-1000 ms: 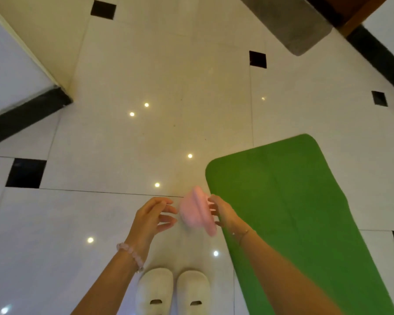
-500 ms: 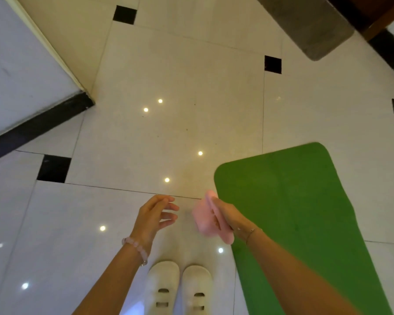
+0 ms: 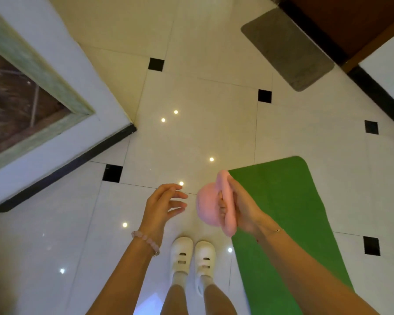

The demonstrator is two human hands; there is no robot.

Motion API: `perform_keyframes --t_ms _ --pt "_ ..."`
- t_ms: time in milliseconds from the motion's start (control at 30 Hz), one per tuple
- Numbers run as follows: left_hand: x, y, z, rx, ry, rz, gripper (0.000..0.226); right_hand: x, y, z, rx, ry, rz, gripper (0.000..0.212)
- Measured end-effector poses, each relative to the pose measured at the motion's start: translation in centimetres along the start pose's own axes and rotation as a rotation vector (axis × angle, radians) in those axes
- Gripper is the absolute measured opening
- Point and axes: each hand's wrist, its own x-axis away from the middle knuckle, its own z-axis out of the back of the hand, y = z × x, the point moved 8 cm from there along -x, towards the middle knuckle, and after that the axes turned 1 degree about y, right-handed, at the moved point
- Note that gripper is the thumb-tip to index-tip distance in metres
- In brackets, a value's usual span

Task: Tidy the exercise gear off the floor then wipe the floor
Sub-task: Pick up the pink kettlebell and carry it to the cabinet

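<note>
Pink kettlebell [image 3: 205, 209] in R hand [image 3: 243, 208], L hand [image 3: 162, 204] loose

Lower right: exercise mat [image 3: 282, 212]. Kettlebell [image 3: 206, 208] centre frame, at its left edge. Doormat [image 3: 289, 46] upper right; shoes [image 3: 182, 251] bottom centre.

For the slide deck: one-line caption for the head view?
Right hand grips a pink weight near a green mat on tiled floor; left hand open alongside.
</note>
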Motion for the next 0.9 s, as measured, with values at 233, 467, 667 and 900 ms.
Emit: perform_keyframes --t_ms 233,467,667,900 --pt "6.7 7.5 3.5 0.003 0.031 -0.125 0.021 9.7 -3.7 -7.9 -0.125 -0.193 -0.025 0.052" --pt "14.0 11.9 9.2 0.079 0.173 -0.231 0.018 15.4 -4.1 -14.2 -0.102 -0.276 0.003 0.051" --pt "19.5 11.7 13.5 0.166 0.275 -0.291 0.022 18.3 -2.5 -18.0 0.179 -0.352 0.046 0.052" --pt "26.0 10.4 15.4 0.290 0.454 -0.383 0.017 21.9 -0.3 -20.5 0.403 -0.444 0.022 0.049"
